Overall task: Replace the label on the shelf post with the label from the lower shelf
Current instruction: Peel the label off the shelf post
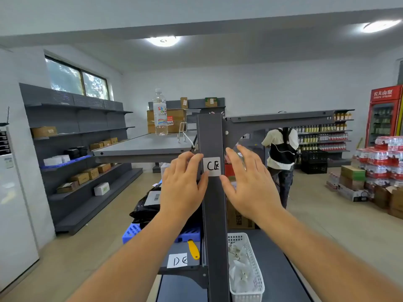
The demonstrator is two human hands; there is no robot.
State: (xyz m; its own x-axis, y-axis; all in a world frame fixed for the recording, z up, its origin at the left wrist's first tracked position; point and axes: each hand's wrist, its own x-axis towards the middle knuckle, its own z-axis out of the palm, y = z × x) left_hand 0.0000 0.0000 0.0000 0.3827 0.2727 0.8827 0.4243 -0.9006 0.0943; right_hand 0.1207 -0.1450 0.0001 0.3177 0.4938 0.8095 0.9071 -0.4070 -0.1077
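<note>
A dark grey shelf post [214, 214] rises straight in front of me. A white label marked "C" [212, 166] is stuck on its face at hand height. My left hand [182, 186] is at the label's left edge, with fingertips and thumb touching that edge. My right hand [248, 184] hovers open just right of the post, fingers spread, its thumb close to the label's lower right corner. A second white label marked "D" [177, 260] lies flat on the lower shelf [178, 250], left of the post.
A yellow tool [193, 249] lies beside the "D" label. A white basket [250, 269] sits right of the post. A water bottle [159, 112] stands on the upper shelf [144, 144]. A person [281, 155] stands behind to the right. Blue crate and black bags lie below.
</note>
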